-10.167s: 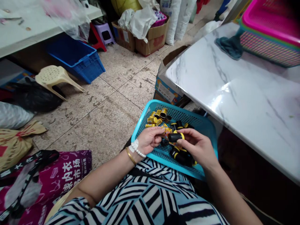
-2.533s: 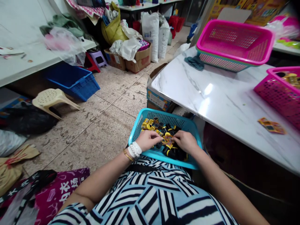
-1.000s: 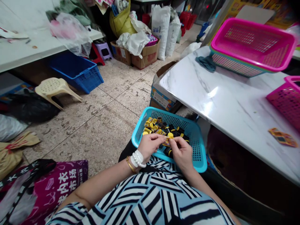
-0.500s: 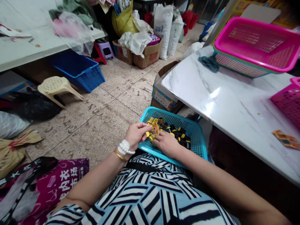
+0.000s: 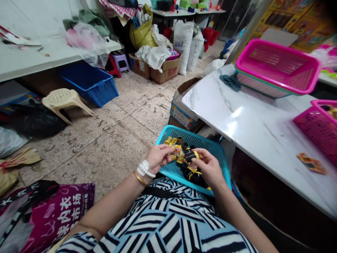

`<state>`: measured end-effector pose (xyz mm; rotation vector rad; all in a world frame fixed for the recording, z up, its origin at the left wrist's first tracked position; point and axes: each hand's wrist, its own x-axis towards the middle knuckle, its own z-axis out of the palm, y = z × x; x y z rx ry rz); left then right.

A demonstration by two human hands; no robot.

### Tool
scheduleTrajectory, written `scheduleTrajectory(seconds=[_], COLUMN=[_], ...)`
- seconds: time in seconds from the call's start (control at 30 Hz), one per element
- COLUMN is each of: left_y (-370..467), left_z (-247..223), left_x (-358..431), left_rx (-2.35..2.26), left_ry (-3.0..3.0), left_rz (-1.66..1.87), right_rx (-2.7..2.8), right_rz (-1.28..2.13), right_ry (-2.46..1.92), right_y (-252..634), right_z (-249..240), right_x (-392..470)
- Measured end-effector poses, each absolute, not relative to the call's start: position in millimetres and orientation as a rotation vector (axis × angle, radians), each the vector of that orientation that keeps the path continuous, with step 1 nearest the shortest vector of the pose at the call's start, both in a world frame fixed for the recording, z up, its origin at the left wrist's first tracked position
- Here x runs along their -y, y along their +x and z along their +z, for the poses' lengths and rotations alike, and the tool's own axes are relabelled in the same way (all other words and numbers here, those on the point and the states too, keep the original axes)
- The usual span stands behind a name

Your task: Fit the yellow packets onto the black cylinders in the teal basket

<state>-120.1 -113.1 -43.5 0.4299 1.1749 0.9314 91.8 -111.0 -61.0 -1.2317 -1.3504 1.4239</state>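
Note:
A turquoise plastic basket (image 5: 223,165) rests at my lap, with several small black cylinders with yellow ends and several yellow printed pieces inside. My left hand (image 5: 159,155) pinches a small yellow-and-orange printed piece (image 5: 177,151) between thumb and fingers, over the basket's left part. In my right hand (image 5: 210,167) a black cylinder with a yellow end (image 5: 191,156) is held between thumb and forefinger, its dark end towards the printed piece. Whether the two pieces touch I cannot tell. More black cylinders (image 5: 196,176) lie below my right hand.
To the right stands a marble-patterned table (image 5: 210,102) with stacked pink baskets (image 5: 279,66), another pink basket (image 5: 313,123) and a flat orange printed card (image 5: 312,163). A cardboard box (image 5: 181,114) sits beyond my basket. On the floor at left are a cream stool (image 5: 61,98) and a blue crate (image 5: 92,88).
My right hand has lifted out of the basket's contents, moved right and now holds a black cylinder. My left hand still holds the printed piece. The view has tilted up slightly.

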Motion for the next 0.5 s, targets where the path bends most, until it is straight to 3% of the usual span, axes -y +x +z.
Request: scheduleTrajectory(seconds=[0.13,0.5], left_y=[-104,-96], left_z=[-47,-48], left_x=[112,113], left_rx=[-1.086,-0.867], left_ry=[0.412,0.26], left_rz=[0.899,0.91], right_rx=[0.936,1.106], right_rz=[1.576,1.307], right_ry=[-1.082,-1.242], right_y=[91,80], right_z=[-51,-49], right_x=[118,121])
